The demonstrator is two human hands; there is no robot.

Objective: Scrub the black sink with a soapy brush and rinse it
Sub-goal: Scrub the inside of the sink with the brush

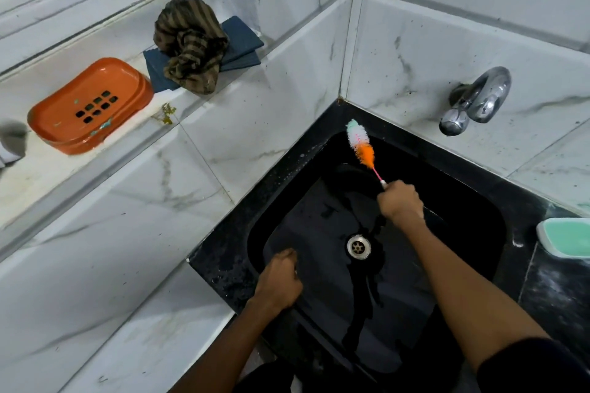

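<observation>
The black sink [463,214] fills the lower right, with a metal drain [359,246] in its wet basin. My right hand [401,201] grips the thin handle of a bottle brush [361,146] with white, green and orange bristles. The bristle head lies against the sink's far left corner, by a few soap bubbles on the rim. My left hand [281,281] is curled over the sink's near left rim. A chrome tap [475,100] sticks out of the marble wall above the sink; no water runs from it.
An orange soap dish [89,105] sits on the marble ledge at left, beside a striped brown rag [191,45] on folded blue cloths [242,41]. A green bar of soap in a white dish [566,236] rests on the black counter at right.
</observation>
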